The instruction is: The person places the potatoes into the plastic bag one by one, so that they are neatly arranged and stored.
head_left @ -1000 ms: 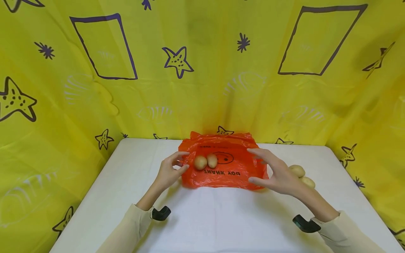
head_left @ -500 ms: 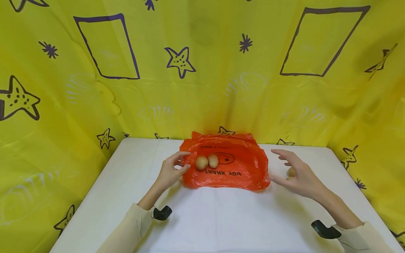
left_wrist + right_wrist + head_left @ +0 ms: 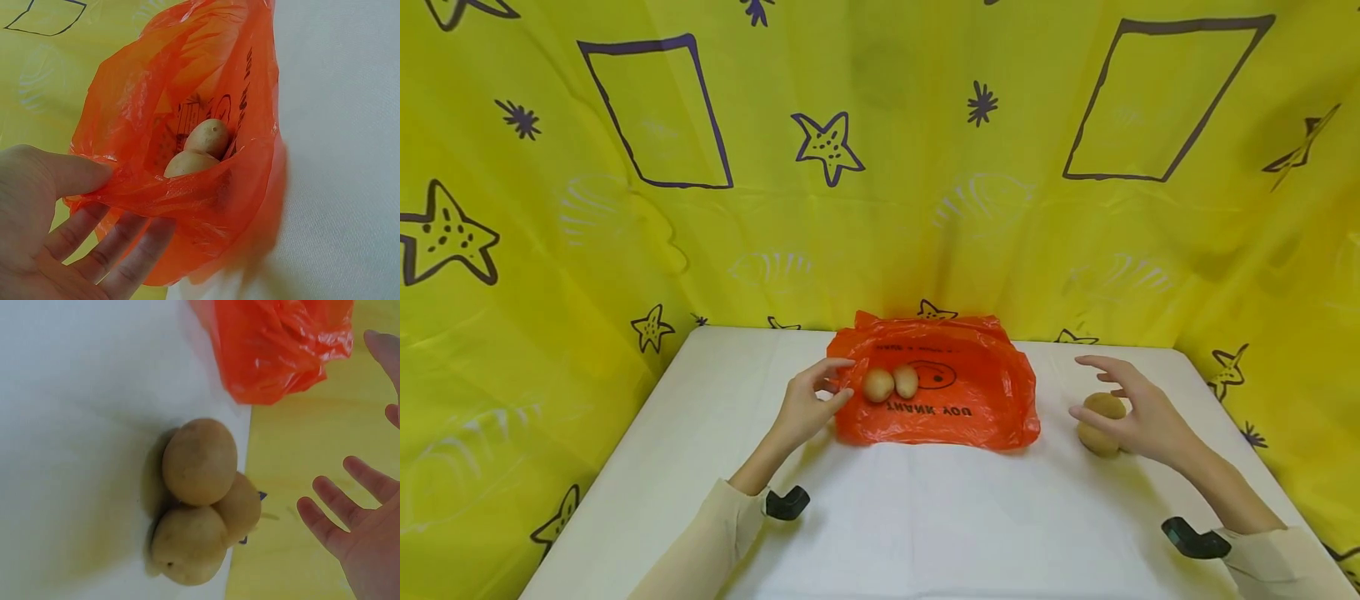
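Note:
A red plastic bag (image 3: 985, 421), printed with "THANK YOU", lies mouth-open at the back of the table. Two potatoes, one (image 3: 877, 386) beside the other (image 3: 906, 382), rest inside it. The left hand (image 3: 805, 408) pinches the bag's left rim, thumb inside and fingers behind the film in the left wrist view. To the right of the bag, the right hand (image 3: 1153, 421) hovers over loose potatoes (image 3: 1105, 406) with fingers spread and nothing held. Three potatoes sit clustered in the right wrist view: a near one (image 3: 200, 461), a lower one (image 3: 190, 545) and one partly hidden behind (image 3: 240, 509).
A white-covered table (image 3: 895, 517) holds everything. Yellow curtain (image 3: 895, 233) with star and shell drawings encloses its back and sides. Each wrist carries a black camera mount, one on the left (image 3: 787, 503) and one on the right (image 3: 1197, 540).
The right hand has moved from above the bag's right side rightward to over the loose potatoes. The left hand stays at the bag's rim, and the bagged potatoes have not shifted.

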### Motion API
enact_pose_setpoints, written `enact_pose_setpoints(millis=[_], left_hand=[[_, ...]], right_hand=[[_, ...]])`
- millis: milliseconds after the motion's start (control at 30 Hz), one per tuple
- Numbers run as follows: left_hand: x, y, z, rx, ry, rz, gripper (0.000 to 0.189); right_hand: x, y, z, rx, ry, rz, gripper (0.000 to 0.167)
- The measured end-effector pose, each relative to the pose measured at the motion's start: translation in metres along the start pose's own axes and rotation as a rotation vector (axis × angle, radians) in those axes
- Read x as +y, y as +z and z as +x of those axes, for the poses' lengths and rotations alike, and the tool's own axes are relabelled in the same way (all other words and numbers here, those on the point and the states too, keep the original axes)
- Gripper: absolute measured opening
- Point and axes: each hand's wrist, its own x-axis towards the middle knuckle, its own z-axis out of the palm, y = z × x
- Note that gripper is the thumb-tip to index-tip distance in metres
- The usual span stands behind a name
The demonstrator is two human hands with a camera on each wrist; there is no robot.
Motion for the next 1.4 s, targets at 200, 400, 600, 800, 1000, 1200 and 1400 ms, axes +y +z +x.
enact_pose_setpoints(millis=[200, 400, 600, 800, 1000, 1200, 1400], left_hand=[[0.0, 0.001, 0.001, -0.002, -0.002, 0.004, 0.039], [-0.002, 0.001, 0.001, -0.004, 0.004, 0.004, 0.039], [-0.003, 0.001, -0.001, 0.009, 0.003, 0.008, 0.039], [-0.004, 0.002, -0.001, 0.008, 0.022, 0.0, 0.038], [-0.004, 0.003, 0.0, 0.007, 0.017, -0.003, 0.039], [-0.004, 0.003, 0.001, 0.005, 0.017, -0.003, 0.038], [-0.004, 0.004, 0.001, 0.008, 0.012, 0.005, 0.038]], right_hand=[[0.018, -0.002, -0.002, -0.023, 0.034, -0.002, 0.068], [0.031, -0.003, -0.003, -0.063, 0.064, 0.019, 0.063], [0.041, -0.003, -0.001, -0.106, 0.101, 0.024, 0.061], [0.049, -0.005, 0.0, -0.166, 0.141, 0.051, 0.062], [0.056, -0.007, -0.001, -0.207, 0.14, 0.028, 0.06], [0.063, -0.007, -0.002, -0.266, 0.2, 0.033, 0.056], [0.068, -0.007, -0.004, -0.29, 0.213, 0.028, 0.052]])
